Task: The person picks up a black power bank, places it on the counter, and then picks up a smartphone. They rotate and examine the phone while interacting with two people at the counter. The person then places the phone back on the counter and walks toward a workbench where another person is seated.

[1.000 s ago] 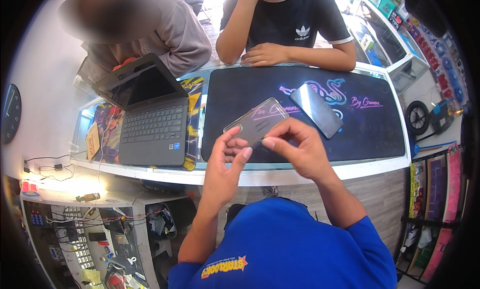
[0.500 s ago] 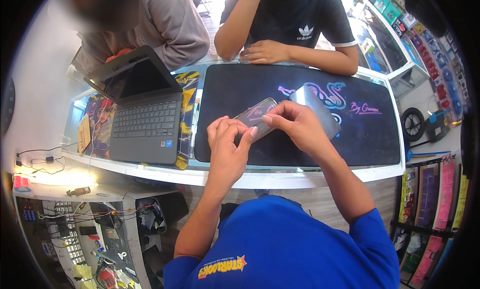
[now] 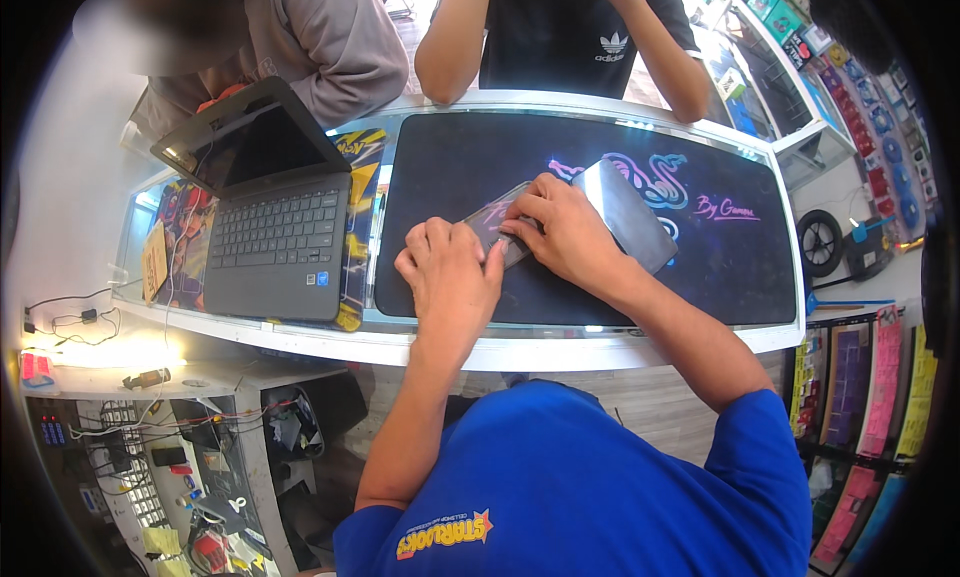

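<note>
A clear, thin-rimmed phone case [image 3: 488, 215] is held low over the black desk mat [image 3: 730, 277], whose pink lettering shows through it. My left hand [image 3: 447, 269] grips its near left end, with the thumb along the edge. At the near right edge, the fingertips of my right hand [image 3: 562, 222] pinch the case, thumb beneath the bent fingers. Just beyond that hand, a dark, glossy phone [image 3: 632, 222] lies on the mat, its upper left end catching a bright reflection. My fingers hide parts of the case.
An open grey laptop [image 3: 282, 239] stands on a colourful mat [image 3: 365, 207] at the left of the white-edged glass counter [image 3: 600, 351]. Two people are across the counter, one leaning an elbow on it. Cables [image 3: 170, 427] hang over a cluttered shelf at lower left.
Both hands have moved slightly left and lower toward the mat with the case. The person opposite has lifted a forearm off the counter. The view has shifted a little.
</note>
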Action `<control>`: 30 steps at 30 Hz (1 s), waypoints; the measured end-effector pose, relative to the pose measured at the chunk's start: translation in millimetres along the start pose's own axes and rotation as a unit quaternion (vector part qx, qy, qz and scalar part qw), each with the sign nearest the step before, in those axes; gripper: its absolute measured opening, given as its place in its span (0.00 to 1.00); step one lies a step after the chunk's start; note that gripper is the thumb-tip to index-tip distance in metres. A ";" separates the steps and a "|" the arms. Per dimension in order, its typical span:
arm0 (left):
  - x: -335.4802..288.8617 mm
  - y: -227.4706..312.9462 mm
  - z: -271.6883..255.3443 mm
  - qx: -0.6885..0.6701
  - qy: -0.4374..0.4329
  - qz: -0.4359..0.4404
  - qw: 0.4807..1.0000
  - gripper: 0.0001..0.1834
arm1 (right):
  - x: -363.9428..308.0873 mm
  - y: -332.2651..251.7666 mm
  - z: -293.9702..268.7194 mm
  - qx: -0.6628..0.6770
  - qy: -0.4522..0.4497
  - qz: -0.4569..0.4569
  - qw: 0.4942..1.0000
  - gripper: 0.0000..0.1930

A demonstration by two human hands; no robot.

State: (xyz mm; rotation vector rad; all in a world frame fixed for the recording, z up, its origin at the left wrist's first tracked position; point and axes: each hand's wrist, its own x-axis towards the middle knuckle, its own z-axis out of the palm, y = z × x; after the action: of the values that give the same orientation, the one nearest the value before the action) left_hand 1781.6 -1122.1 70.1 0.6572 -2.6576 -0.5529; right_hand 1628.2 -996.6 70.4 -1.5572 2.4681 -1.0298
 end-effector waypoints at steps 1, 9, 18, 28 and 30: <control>-0.6 -1.5 -2.3 -0.007 -0.011 -0.017 1.000 0.12 | -0.7 0.4 2.1 0.017 0.027 -0.005 0.999 0.11; -29.4 -7.8 -10.9 0.022 -0.065 0.128 0.989 0.27 | -14.7 -3.0 -17.8 -0.045 -0.031 -0.106 0.993 0.12; -21.5 -5.6 -21.7 0.048 -0.116 0.160 0.979 0.31 | -70.3 12.4 -84.0 -0.214 0.045 0.157 0.963 0.38; -105.6 -9.9 -62.5 -0.299 0.065 0.084 0.948 0.20 | -49.0 37.6 -110.1 0.132 -0.096 0.285 0.944 0.43; -136.1 -11.3 -67.5 -0.356 0.097 0.046 0.928 0.18 | -58.8 34.9 -118.7 0.243 -0.089 0.271 0.927 0.42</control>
State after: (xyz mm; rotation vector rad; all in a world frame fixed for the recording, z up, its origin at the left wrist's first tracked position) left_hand 1927.1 -1082.2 91.5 0.3365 -2.0640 -1.2580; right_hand 1585.5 -878.9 125.9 -0.7265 2.0984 -1.1950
